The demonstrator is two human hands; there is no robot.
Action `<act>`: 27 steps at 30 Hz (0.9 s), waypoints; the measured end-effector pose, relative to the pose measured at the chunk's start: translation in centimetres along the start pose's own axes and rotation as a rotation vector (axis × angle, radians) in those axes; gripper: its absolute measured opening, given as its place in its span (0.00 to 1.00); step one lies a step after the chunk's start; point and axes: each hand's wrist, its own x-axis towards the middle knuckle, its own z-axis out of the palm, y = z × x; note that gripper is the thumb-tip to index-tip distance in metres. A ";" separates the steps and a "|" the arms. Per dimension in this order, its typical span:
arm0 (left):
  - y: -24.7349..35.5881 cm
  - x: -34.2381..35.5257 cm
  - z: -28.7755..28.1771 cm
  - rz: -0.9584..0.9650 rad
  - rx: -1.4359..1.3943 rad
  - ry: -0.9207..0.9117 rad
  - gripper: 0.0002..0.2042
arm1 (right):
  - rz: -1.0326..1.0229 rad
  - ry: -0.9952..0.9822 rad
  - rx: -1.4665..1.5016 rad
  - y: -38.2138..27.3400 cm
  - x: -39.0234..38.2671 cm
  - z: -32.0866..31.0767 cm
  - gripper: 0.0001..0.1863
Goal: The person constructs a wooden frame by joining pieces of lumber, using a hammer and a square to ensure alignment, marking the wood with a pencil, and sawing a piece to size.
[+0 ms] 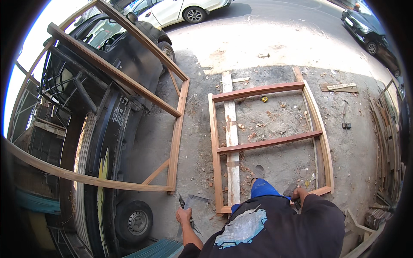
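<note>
Low in the view, my left hand (183, 215) is closed on a dark hand tool (182, 201), with a flat metal square (198, 198) beside it. On the right, my right hand (299, 195) is closed around a grey-black object (290, 191), partly hidden by my body. A rectangular wooden frame (269, 146) with a middle crossbar lies on the ground around my legs, over a pale, worn board (230, 124). A taller wooden frame (180, 129) with short diagonal braces stands to the left against a dark pickup truck.
The pickup (116, 56) fills the left side. A white car (167, 15) and a dark car (365, 30) are on the road. Stacked timber (380, 146) lines the right. A yellow tape measure (265, 99), loose boards (340, 88) and wood scraps lie on the dusty ground (189, 94).
</note>
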 end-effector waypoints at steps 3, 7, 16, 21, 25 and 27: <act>1.8 0.8 -4.4 -0.095 0.013 0.066 0.25 | -0.136 -0.009 -0.100 -4.3 -0.6 -10.9 0.29; 3.2 2.0 -7.7 -0.190 -0.011 0.090 0.26 | -0.065 0.306 -0.092 -8.7 -1.2 -23.7 0.29; 5.2 9.5 -12.5 -0.250 -0.077 0.266 0.22 | -0.220 0.437 0.208 -25.2 -8.8 -32.6 0.28; 9.7 21.2 -14.6 -0.068 -0.178 0.276 0.19 | -0.090 0.416 0.160 -29.4 -5.6 -29.9 0.30; 15.1 33.9 -15.6 0.134 -0.281 0.233 0.19 | 0.048 0.442 0.113 -31.3 -4.0 -25.4 0.27; 17.0 37.1 -18.0 0.241 -0.309 0.184 0.19 | 0.140 0.365 0.245 -33.5 -5.7 -22.9 0.26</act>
